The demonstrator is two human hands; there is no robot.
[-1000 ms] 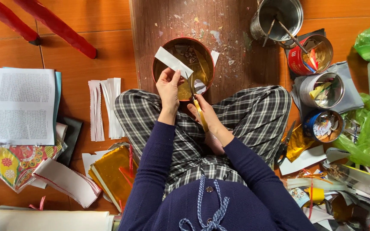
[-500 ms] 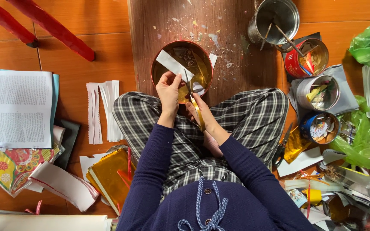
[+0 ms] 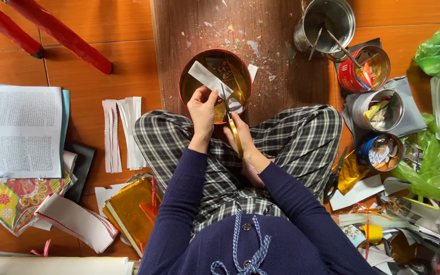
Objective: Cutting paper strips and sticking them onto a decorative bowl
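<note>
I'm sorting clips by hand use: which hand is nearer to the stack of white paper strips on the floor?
Left. The left hand holds a white strip over the round tin, on the side toward the stack of strips. The right hand, working the scissors, is farther away.

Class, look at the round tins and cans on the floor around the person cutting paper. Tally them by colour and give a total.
Red round tins: 2 — the wide one under the hands and the can of sticks.
Bare silver metal cans: 2 — the top one and the middle right one.
Blue can: 1.
Total: 5
</note>
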